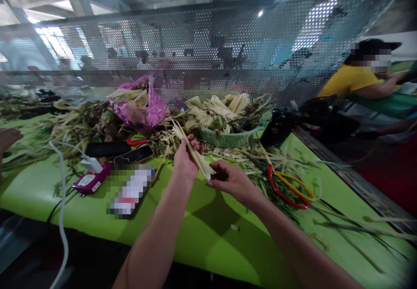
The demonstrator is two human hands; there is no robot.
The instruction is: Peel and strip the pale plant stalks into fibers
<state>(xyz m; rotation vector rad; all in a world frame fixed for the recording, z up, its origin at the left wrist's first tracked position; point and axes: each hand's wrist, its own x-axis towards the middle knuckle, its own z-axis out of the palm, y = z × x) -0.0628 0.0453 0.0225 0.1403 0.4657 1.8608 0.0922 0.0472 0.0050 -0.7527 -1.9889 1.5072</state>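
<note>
My left hand (185,161) is closed around a pale, dry strip of leaf (190,147) that runs up and left from it. My right hand (232,179) pinches the lower end of the same strip near the middle of the green table (202,232). Both hands hover just above the tabletop. Behind them stands a green woven basket (228,139) heaped with dried husks and leaves.
Red and yellow-handled shears (288,189) lie to the right among scattered stalks. Left are a phone (134,155), a pink device (91,181) with a white cable, and a pink bag (143,104). A perforated metal screen (208,45) backs the table. Another person sits at far right.
</note>
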